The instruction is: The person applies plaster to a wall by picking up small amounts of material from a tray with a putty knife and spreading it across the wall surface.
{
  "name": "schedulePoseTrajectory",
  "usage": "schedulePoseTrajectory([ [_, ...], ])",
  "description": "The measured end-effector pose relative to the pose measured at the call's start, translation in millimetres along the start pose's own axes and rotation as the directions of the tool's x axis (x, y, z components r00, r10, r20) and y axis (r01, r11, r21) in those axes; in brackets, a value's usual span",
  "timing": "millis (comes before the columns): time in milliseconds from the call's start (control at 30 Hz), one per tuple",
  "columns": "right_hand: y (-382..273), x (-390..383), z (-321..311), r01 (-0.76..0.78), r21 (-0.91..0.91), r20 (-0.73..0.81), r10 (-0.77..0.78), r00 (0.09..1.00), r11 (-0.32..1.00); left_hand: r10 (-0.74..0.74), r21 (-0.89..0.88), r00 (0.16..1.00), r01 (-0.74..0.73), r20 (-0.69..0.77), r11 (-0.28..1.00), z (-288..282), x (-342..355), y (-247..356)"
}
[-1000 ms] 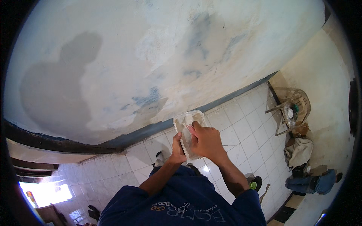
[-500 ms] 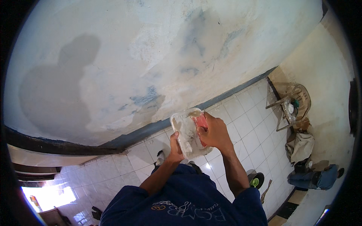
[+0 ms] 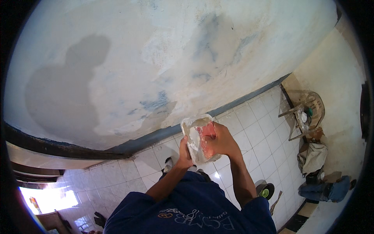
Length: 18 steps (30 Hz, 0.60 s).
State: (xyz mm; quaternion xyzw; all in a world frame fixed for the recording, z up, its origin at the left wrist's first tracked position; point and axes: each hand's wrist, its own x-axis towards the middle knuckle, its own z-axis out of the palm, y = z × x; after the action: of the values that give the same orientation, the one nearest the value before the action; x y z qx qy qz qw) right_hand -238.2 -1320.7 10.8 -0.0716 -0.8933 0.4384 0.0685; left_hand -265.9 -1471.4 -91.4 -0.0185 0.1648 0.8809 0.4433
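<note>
My left hand (image 3: 185, 153) grips the near left side of a white plastic tub (image 3: 197, 117), its thumb over the rim. Whitish paste, like wall putty, (image 3: 193, 137) coats the inside. My right hand (image 3: 226, 141) is closed on a flat red-pink spreader (image 3: 207, 146), which lies in the tub against the paste. Paste smears cover part of the spreader's face. Some of the fingers of both hands are hidden. Beyond the tub rises a pale wall (image 3: 128, 78) with blue-grey patches.
White tiles cover the floor (image 3: 253, 134). A plastic chair (image 3: 313, 107) holding small items stands at the right, near a pale sack (image 3: 313, 158) and blue cloth (image 3: 325, 191). A dark bowl with a green item (image 3: 265, 192) sits right of my arm. A blue-grey skirting band (image 3: 156, 136) edges the wall.
The spreader has tilted in the tub, and more of its paste-smeared face shows. Both hands and the tub sit slightly further right in the picture, as the whole view has shifted a little.
</note>
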Motion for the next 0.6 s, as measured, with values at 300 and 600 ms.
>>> schedulePoseTrajectory([
  [300, 30.0, 8.5, -4.1, -0.269, 0.368, 0.333, 0.144, 0.932, 0.89, 0.029, -0.058, 1.0, -0.028, 0.006, 0.998, -19.5, 2.5, -5.5],
  [600, 36.0, 2.9, -1.1, -0.477, 0.443, 0.468, 0.259, 0.845, 0.759, 0.233, 0.161, 0.968, -0.246, 0.099, 0.956, -15.4, 13.8, 0.7],
])
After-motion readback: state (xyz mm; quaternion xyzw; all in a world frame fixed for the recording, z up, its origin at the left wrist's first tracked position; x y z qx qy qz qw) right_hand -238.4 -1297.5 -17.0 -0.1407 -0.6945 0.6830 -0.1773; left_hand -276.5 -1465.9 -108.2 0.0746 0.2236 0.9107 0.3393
